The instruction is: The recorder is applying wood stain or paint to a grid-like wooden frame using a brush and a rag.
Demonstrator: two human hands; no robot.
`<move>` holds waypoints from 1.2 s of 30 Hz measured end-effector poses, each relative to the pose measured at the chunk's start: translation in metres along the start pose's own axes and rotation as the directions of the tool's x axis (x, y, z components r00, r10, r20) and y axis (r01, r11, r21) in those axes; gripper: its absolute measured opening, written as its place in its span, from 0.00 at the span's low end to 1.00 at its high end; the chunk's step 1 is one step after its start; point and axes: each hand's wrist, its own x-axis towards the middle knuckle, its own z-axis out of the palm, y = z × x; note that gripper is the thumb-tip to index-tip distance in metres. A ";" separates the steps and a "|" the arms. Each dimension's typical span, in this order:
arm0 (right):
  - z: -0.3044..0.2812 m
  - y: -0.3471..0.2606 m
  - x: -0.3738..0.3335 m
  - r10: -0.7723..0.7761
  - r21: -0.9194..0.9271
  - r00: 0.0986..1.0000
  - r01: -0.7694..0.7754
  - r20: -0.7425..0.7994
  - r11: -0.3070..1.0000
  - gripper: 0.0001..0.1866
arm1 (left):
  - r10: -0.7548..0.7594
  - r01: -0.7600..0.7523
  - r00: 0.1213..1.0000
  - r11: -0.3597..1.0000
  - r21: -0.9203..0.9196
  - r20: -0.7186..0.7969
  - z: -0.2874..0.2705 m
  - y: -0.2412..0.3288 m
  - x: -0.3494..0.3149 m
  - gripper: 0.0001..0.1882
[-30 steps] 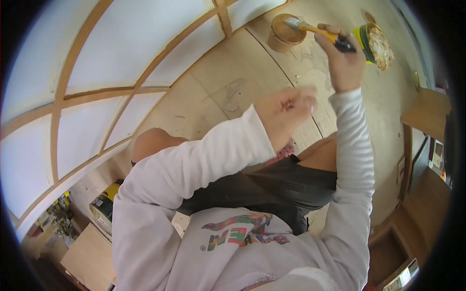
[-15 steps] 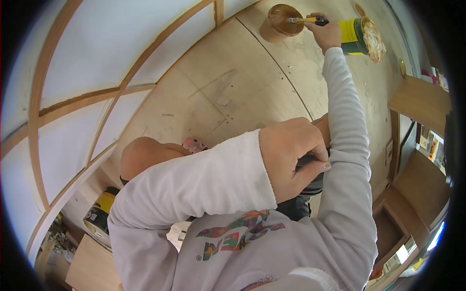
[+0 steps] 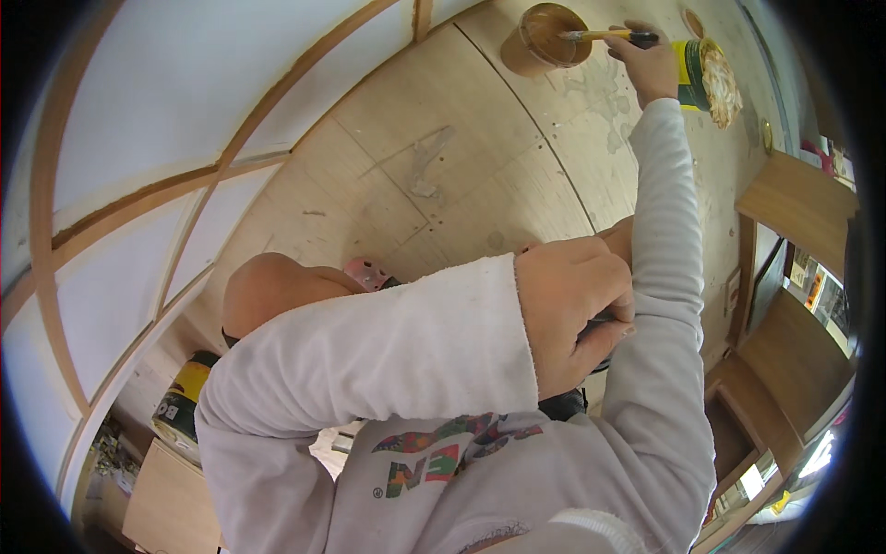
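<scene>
At the far right of the floor, my right hand (image 3: 646, 63) grips a paintbrush (image 3: 598, 35) with a yellow and black handle. The brush's tip reaches into a brown plastic tub (image 3: 531, 55), at its inner wall. Just right of that hand, partly covered by it, stands a yellow and green paint can (image 3: 690, 76) with a cream crust over its top. My left hand (image 3: 574, 314) lies across in front of my body beside my right sleeve. Its fingers are curled, thumb against the fingers, with nothing visible in them.
White panels in a brown wooden frame (image 3: 134, 210) rise along the left. Wooden floor boards (image 3: 480, 148) bear smears and specks. Another yellow and black can (image 3: 182, 406) stands at lower left, by a wooden box (image 3: 166, 499). Wooden cabinets (image 3: 794, 342) line the right.
My right hand has shifted slightly right with the paintbrush. The brush's tip still lies within the tub. My left hand has moved a little to the right, its fingertips more tucked against my right sleeve.
</scene>
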 end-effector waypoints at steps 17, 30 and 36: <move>-0.024 -0.002 0.001 0.275 0.441 0.961 -0.238 -0.021 0.865 0.23 | -0.019 0.018 1.000 0.999 0.033 0.022 0.004 -0.001 0.007 0.08; 0.012 0.015 0.000 0.030 -0.066 0.998 -0.033 -0.054 0.997 0.22 | 0.014 -0.014 1.000 0.999 0.036 0.000 0.006 -0.005 0.004 0.08; 0.023 0.011 -0.006 -0.123 -0.410 0.992 0.102 -0.026 0.906 0.21 | 0.001 -0.001 1.000 0.999 0.033 0.008 0.005 -0.003 0.003 0.08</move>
